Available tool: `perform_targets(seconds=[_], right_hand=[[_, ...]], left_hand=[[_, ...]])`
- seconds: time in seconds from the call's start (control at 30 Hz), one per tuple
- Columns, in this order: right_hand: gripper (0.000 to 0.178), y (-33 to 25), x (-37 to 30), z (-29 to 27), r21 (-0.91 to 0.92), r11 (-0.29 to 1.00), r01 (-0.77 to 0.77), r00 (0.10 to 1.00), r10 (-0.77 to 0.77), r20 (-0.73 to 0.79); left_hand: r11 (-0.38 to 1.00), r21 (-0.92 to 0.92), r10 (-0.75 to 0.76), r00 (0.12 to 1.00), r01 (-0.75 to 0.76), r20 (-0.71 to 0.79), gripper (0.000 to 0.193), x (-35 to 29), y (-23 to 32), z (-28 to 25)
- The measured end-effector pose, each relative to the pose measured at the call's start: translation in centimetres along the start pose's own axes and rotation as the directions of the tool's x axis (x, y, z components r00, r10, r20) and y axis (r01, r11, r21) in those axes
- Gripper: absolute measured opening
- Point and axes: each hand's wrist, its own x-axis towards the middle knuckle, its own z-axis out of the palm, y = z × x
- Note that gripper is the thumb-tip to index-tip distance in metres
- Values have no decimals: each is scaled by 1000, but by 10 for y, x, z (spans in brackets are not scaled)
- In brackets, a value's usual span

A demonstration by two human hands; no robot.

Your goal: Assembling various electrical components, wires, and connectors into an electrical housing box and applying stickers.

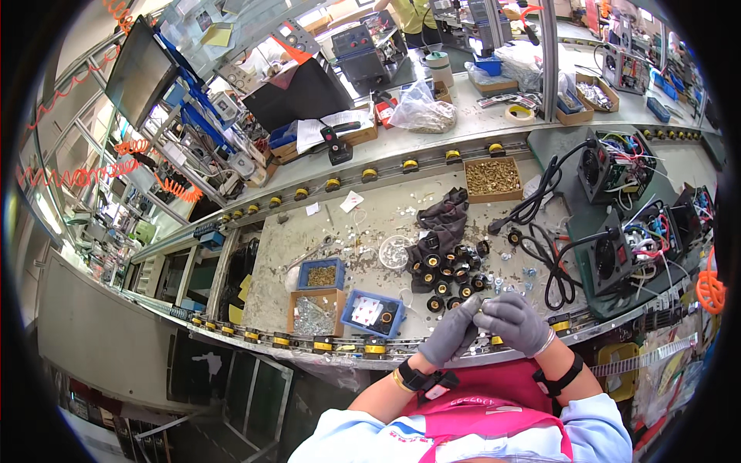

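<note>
Over the near edge of the table [287, 241], the person's left hand [450, 337] and right hand [515, 322], both in grey cloth gloves, meet with fingers bent and drawn narrow, tips close together. Whether they pinch a small piece I cannot tell; the gloves cover the spot. Bringing both sets of fingertips together looks suited to something tiny.

Just beyond them lie the round black knobs with brass-coloured centres [432, 261], loosely clustered, probably to stay within easy reach. A crumpled dark cloth [451, 220] stretches behind and partly beside the cluster.

To the left of the hands, a blue plastic tray [363, 331] holds white cards and black round parts. Next to it, a brown cardboard box [340, 310] of small clear or silvery pieces and a blue plastic bin [301, 275] of brass-coloured bits seem to keep the kinds apart.

Farther off sits a shallow cardboard box of brass-coloured pieces [494, 197]; rightward, black fan-fronted units with exposed wiring [610, 258] rest on a dark green mat [584, 287], perhaps for protection.
</note>
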Motion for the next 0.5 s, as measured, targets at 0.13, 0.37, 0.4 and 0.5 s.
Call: perform_targets(seconds=[0.13, 0.37, 0.4, 0.5], right_hand=[[37, -4, 16, -9, 141, 851, -506, 861, 491, 131], [37, 11, 0, 5, 65, 944, -322, 945, 325, -40], [35, 12, 2, 5, 74, 946, -315, 945, 320, -63], [33, 17, 0, 11, 162, 864, -477, 873, 487, -27]], left_hand=[[989, 148, 32, 995, -17, -96, 50, 9, 6, 1], [998, 48, -47, 998, 50, -52, 50, 24, 9, -4], [998, 48, -49, 997, 51, -54, 50, 27, 8, -3], [969, 224, 116, 992, -101, -54, 50, 36, 3, 1]])
